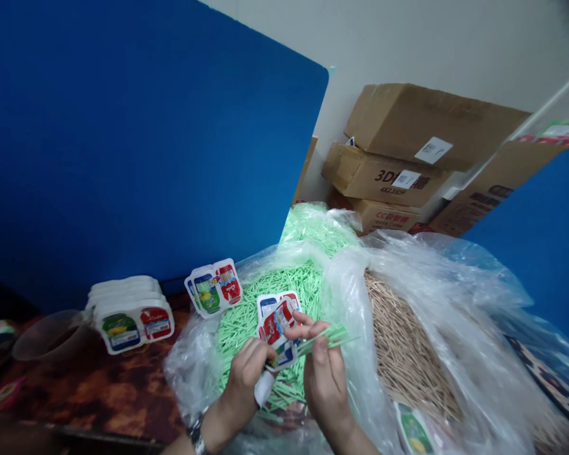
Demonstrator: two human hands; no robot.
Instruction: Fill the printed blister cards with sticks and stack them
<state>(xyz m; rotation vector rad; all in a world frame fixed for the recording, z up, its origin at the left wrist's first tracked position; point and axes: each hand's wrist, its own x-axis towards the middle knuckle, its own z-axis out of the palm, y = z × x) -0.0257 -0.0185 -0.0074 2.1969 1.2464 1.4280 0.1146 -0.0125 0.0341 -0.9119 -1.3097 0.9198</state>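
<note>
My left hand (246, 373) is closed around a small white plastic pack with red, blue and green labels (277, 325), holding it above a heap of green sticks (265, 303) in a clear plastic bag. My right hand (325, 373) pinches a small bundle of green sticks (329, 338) and holds its end against the pack. Both hands hover over the bag's near edge.
A stack of the same white packs (130, 313) and two leaning packs (213, 287) sit on the brown table at left. A second clear bag of brown sticks (403, 341) lies at right. Blue panel (146, 139) behind; cardboard boxes (408, 151) at back.
</note>
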